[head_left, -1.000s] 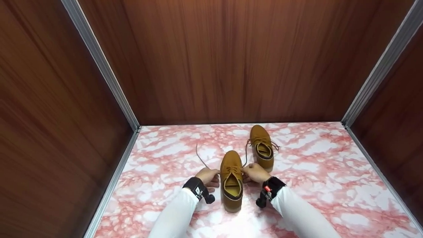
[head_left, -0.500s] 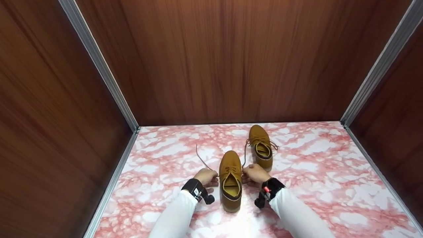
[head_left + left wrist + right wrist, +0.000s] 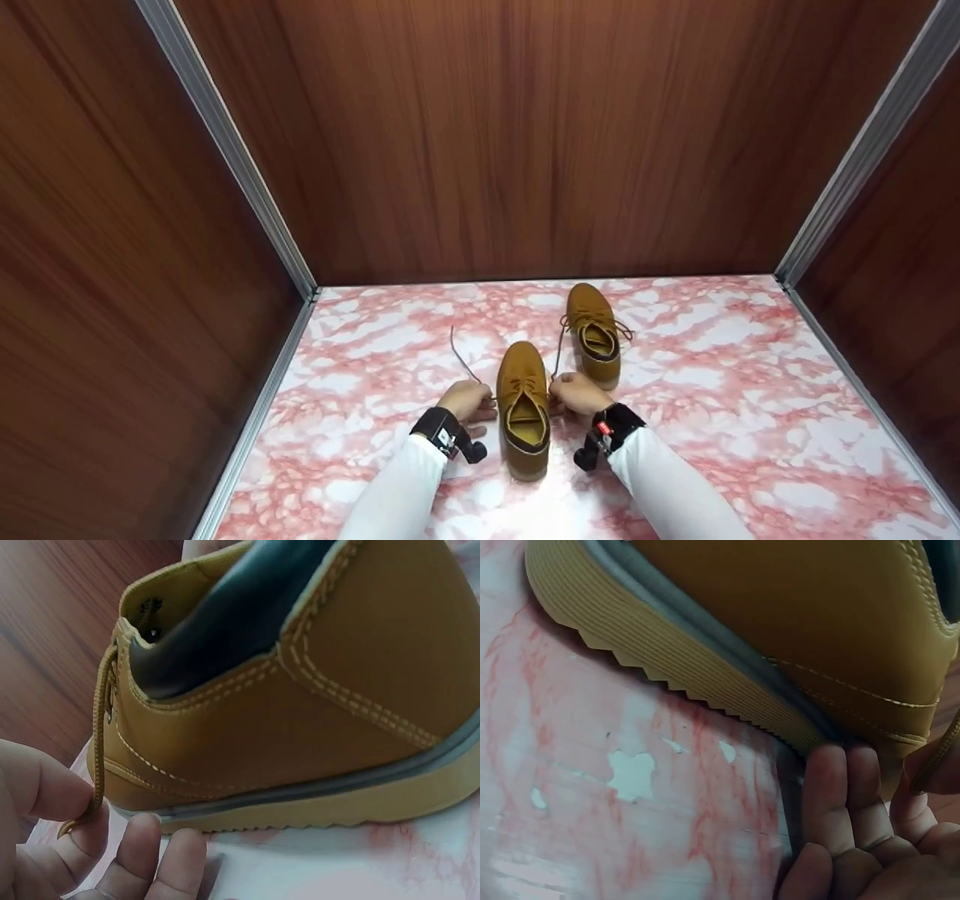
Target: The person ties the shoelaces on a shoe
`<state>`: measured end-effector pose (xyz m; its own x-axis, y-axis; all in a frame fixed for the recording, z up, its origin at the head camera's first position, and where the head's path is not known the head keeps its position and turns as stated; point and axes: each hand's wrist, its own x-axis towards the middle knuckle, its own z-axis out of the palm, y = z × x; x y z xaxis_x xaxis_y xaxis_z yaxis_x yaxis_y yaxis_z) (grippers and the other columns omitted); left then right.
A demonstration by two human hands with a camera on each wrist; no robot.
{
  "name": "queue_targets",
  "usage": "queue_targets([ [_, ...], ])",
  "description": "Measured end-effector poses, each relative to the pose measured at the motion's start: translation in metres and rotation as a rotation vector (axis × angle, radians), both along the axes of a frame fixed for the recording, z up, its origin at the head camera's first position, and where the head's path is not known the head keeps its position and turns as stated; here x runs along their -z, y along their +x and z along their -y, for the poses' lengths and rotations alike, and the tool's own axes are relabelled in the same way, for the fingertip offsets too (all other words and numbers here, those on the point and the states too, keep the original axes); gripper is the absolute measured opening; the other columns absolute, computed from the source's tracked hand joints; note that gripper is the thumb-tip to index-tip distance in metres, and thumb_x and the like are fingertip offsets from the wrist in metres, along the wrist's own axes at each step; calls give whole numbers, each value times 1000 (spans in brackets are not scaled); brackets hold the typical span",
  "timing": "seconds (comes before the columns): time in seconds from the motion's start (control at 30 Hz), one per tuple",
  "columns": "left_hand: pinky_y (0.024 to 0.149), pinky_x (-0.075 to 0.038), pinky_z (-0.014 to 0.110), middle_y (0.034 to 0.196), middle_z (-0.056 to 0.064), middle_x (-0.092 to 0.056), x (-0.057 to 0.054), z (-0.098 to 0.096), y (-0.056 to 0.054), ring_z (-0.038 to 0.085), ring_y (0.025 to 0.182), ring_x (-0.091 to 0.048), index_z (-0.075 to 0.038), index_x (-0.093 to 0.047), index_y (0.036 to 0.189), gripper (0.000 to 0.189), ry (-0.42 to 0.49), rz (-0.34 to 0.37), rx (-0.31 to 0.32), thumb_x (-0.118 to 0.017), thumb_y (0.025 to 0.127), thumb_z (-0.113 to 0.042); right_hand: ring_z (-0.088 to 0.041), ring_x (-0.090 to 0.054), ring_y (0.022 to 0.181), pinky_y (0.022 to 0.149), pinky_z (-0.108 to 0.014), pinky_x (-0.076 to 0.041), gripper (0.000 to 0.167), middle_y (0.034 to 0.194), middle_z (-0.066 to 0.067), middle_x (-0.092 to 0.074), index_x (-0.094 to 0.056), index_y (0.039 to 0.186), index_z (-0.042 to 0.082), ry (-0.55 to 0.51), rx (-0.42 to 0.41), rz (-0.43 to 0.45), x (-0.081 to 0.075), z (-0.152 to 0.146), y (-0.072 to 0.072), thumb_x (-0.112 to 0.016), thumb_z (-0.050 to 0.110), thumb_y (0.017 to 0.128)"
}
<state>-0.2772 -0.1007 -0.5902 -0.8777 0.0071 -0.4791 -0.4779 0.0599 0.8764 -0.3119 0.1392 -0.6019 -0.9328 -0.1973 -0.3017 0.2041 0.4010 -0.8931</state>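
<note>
A tan lace-up shoe stands upright between both hands, toe pointing away, its dark-lined collar towards me. My left hand pinches one brown shoelace between thumb and index finger at the shoe's left side; the loose end trails up and left on the surface. On the other side my right hand pinches the second shoelace, whose free end runs forward. In the right wrist view, two fingertips of that hand lie against the shoe's sole edge. The matching shoe with a tied bow stands behind and to the right.
The shoes stand on a red-and-white marbled surface. Dark wood-grain panels enclose it at the back and both sides, with grey metal strips along the corners.
Both hands keep hold of the laces and stay almost in place. The left lace's loose end has shifted slightly to the right.
</note>
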Motion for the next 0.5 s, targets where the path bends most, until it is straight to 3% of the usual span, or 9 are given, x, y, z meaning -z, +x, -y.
queue_targets([
  [0.13,78,-60,52,100,5,-71,-3,-1,-4,19,87,-73,-16,-56,99,8,-15,-38,45,-59,93,-21,-21,-72,79,74,-35,-61,13,89,-10,-68,-63,88,3,14,14,-2,-7,-4,-4,-52,10,92],
  [0.27,65,-58,41,93,7,-68,-4,-4,-10,16,72,-67,-14,-54,86,13,-55,-128,87,-57,98,-19,-18,-66,71,64,-30,-57,13,82,-8,-64,-59,79,6,94,-8,-108,-16,-8,-8,-51,7,89],
  [0.33,59,-54,33,94,12,-68,-7,-6,-13,17,70,-65,-14,-50,77,22,-92,-192,89,-57,98,-17,-16,-62,68,61,-27,-55,14,80,-5,-61,-56,77,9,110,-8,-148,-22,-8,-9,-52,7,90],
  [0.4,55,-50,28,98,15,-68,-10,-8,-16,20,73,-65,-17,-45,71,30,-139,-255,87,-57,98,-16,-15,-60,66,61,-27,-56,14,80,-3,-58,-55,78,10,70,7,-133,-29,-7,-10,-53,7,91],
  [0.5,54,-44,22,90,11,-67,-18,-10,-20,23,75,-66,-19,-40,66,36,-248,-383,93,-59,97,-15,-11,-54,62,61,-30,-60,14,81,-1,-53,-53,79,12,6,42,-96,-42,-5,-11,-53,8,93],
])
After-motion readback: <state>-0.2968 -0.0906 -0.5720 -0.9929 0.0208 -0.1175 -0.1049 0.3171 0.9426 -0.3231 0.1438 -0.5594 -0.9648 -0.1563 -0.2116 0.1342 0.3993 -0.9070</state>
